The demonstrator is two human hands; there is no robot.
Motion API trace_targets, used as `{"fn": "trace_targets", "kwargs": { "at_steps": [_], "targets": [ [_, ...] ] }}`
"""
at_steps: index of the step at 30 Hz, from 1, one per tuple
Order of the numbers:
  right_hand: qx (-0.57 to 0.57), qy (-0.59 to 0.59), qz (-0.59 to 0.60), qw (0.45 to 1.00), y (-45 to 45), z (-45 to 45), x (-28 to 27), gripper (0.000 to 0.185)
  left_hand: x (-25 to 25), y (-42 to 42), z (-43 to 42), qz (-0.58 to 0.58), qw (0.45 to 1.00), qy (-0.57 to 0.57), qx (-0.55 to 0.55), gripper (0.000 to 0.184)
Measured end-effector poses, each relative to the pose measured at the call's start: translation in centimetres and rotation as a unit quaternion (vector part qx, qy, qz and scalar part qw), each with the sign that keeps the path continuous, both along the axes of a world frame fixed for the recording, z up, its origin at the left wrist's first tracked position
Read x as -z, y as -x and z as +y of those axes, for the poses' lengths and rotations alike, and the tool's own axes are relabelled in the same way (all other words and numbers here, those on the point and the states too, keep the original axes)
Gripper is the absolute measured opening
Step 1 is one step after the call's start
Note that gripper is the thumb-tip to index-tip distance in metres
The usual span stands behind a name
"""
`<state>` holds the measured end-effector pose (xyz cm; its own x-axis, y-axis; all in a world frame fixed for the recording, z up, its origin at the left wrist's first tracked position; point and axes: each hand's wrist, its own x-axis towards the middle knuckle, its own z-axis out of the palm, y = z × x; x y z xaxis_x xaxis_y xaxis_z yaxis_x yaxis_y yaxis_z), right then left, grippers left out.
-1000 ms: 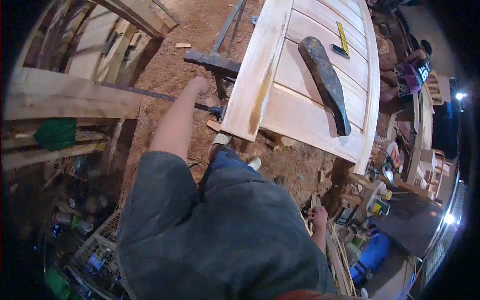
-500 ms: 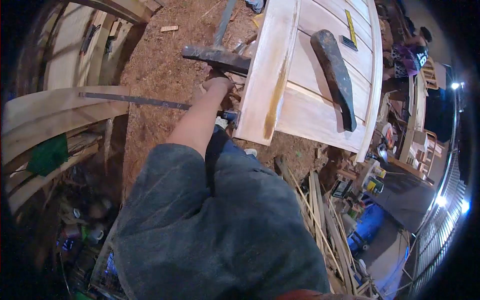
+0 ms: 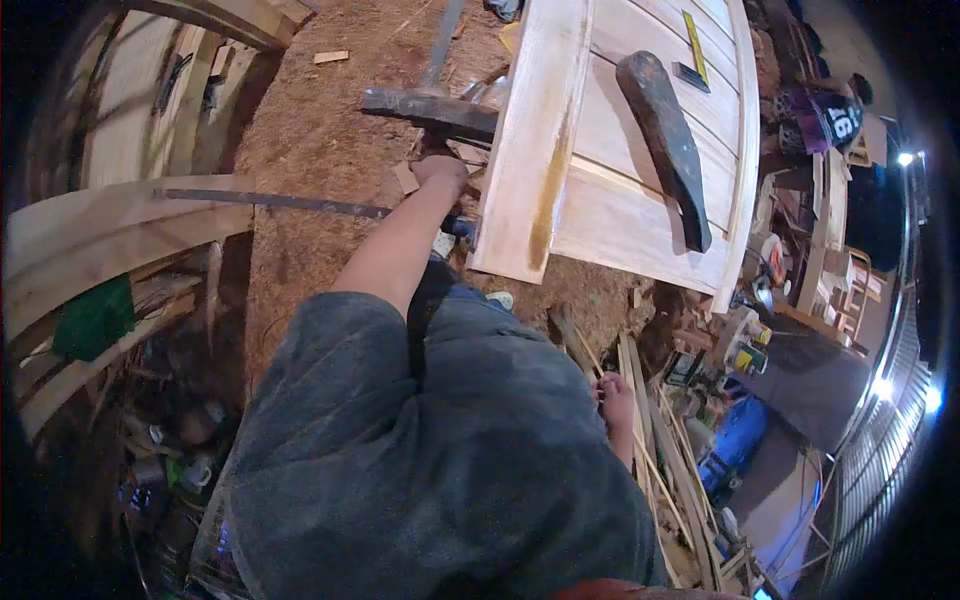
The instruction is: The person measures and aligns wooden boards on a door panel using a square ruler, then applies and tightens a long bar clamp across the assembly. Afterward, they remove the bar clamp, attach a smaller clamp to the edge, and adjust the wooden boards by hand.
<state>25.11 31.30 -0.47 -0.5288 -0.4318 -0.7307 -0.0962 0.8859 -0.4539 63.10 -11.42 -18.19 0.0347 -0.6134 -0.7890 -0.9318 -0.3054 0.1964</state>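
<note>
My left hand (image 3: 440, 172) is stretched forward beside the panel's near edge, just below a dark wooden block (image 3: 430, 108). Its fingers look curled round something dark, mostly hidden by the hand. A slatted wooden panel (image 3: 620, 215) with a pale frame lies in front of me. On top of it rest a dark, heavy, tapered wooden piece (image 3: 665, 145) and a try square with a yellow blade (image 3: 696, 50). A long metal bar (image 3: 290, 201) runs from the left to the panel's edge. My right hand (image 3: 617, 397) hangs low at my right side, fingers curled, contents unclear.
Sawdust covers the floor (image 3: 300, 130). Long thin wood strips (image 3: 645, 420) lie to the right, near a blue object (image 3: 735, 440) and assorted containers. Wooden beams (image 3: 110, 235) stand at left. Another person (image 3: 825, 115) is at the far right.
My right hand has come into view at my right side. My left hand has shifted slightly down beneath the block. The other person has moved a little.
</note>
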Motion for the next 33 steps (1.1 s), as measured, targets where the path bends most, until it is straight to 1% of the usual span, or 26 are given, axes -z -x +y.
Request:
{"fn": "trace_targets", "kwargs": {
  "at_steps": [2, 3, 4, 6, 9, 10, 11, 12, 13, 14, 16, 17, 18, 19, 20, 21, 22, 23, 24, 25, 27, 28, 30, 31, 33],
  "targets": [
    [-0.054, 0.007, -0.021, 0.998, -0.7, 0.9, 0.4, 0.015, -0.2, -0.2, 0.0, -0.018, 1.0, 0.0, -0.026, 0.041],
    [-0.068, -0.015, 0.001, 0.998, -0.9, 1.5, 0.2, 0.013, -0.4, -0.2, 0.0, -0.026, 0.999, 0.001, -0.037, 0.04],
    [-0.082, -0.038, 0.022, 0.996, -2.6, 0.5, -1.2, 0.013, -0.5, -0.3, 0.1, -0.031, 0.999, 0.008, -0.004, 0.04],
    [-0.057, -0.027, -0.02, 0.998, -1.7, 2.6, 0.4, 0.013, -0.8, -0.3, 0.4, -0.041, 0.997, 0.021, 0.065, 0.039],
    [-0.036, -0.002, -0.049, 0.998, 0.4, 5.7, 3.2, 0.015, -4.9, -0.6, 0.5, -0.022, 0.996, -0.001, 0.083, 0.037],
    [-0.031, 0.007, -0.053, 0.998, 0.3, 5.9, 3.2, 0.015, -3.9, -0.4, 0.6, -0.014, 0.997, 0.003, 0.073, 0.037],
    [-0.035, 0.001, -0.031, 0.999, 0.5, 6.0, 3.2, 0.015, -2.0, -0.2, 0.6, -0.006, 0.998, 0.007, 0.064, 0.036],
    [-0.038, -0.004, -0.008, 0.999, -0.3, 4.3, 1.7, 0.015, -0.4, 0.0, 0.6, 0.003, 0.998, 0.011, 0.055, 0.037],
    [-0.038, -0.008, 0.015, 0.999, -1.0, 2.9, 1.0, 0.015, 0.7, -0.2, 0.6, 0.024, 0.999, -0.017, 0.039, 0.036],
    [-0.092, -0.012, -0.01, 0.996, 0.0, 2.8, 1.1, 0.015, 1.7, -0.6, 0.5, 0.046, 0.998, -0.045, 0.025, 0.036],
    [-0.019, -0.008, -0.007, 1.0, 1.0, 2.8, 1.7, 0.014, -4.7, 0.1, 0.5, -0.009, 0.988, -0.093, 0.124, 0.049],
    [0.024, -0.003, -0.004, 1.0, 1.2, 2.9, 2.1, 0.015, -7.7, 0.2, 1.2, -0.014, 0.996, -0.087, 0.03, 0.045],
    [0.056, 0.018, -0.029, 0.998, 1.2, 2.7, 2.4, 0.015, -8.9, -0.7, 0.8, -0.014, 0.995, -0.077, -0.057, 0.042],
    [0.094, 0.041, -0.05, 0.993, 1.4, 2.8, 2.3, 0.016, 0.3, -2.3, 0.3, 0.056, 0.991, -0.084, -0.089, 0.041],
    [0.005, 0.068, -0.006, 0.998, 2.1, 4.0, 3.4, 0.016, 8.8, -3.8, -0.2, 0.126, 0.98, -0.095, -0.123, 0.043],
    [-0.079, 0.088, 0.045, 0.992, 2.8, 5.7, 4.6, 0.016, 6.3, -4.1, -0.1, 0.211, 0.943, -0.095, -0.241, 0.042],
    [-0.008, 0.07, 0.045, 0.996, 2.4, 6.4, 4.2, 0.016, 3.4, -4.5, 0.1, 0.289, 0.885, -0.095, -0.353, 0.042],
    [0.061, 0.055, 0.039, 0.996, 1.0, 5.6, 2.8, 0.016, 0.6, -4.5, -0.1, 0.223, 0.958, -0.02, -0.178, 0.04],
    [0.125, 0.043, 0.026, 0.991, 0.2, 5.7, 2.1, 0.016, -2.4, -4.6, -0.2, 0.073, 0.994, 0.075, 0.042, 0.043],
    [0.141, 0.071, 0.001, 0.987, 0.5, 8.1, 3.5, 0.015, -5.5, -4.6, -0.2, -0.073, 0.965, 0.166, 0.189, 0.049],
    [0.157, 0.13, -0.048, 0.978, 1.2, 12.8, 8.2, 0.015, -9.5, -4.6, 0.0, -0.102, 0.953, 0.215, 0.186, 0.042],
    [0.129, 0.085, -0.032, 0.988, 1.1, 13.6, 7.5, 0.017, -11.4, -4.7, 0.2, -0.117, 0.946, 0.239, 0.183, 0.04],
    [0.153, 0.018, -0.06, 0.986, 1.0, 17.3, 9.8, 0.021, -17.2, -2.0, 0.3, -0.123, 0.938, 0.271, 0.178, 0.037],
    [0.164, -0.016, -0.075, 0.984, 0.8, 19.1, 10.9, 0.023, -22.3, 1.0, 1.9, -0.099, 0.941, 0.291, 0.142, 0.036],
    [0.075, -0.094, 0.024, 0.992, 0.4, 21.2, 10.4, 0.025, -22.0, 4.4, 0.4, -0.021, 0.928, 0.361, 0.091, 0.037]
  ]
}}
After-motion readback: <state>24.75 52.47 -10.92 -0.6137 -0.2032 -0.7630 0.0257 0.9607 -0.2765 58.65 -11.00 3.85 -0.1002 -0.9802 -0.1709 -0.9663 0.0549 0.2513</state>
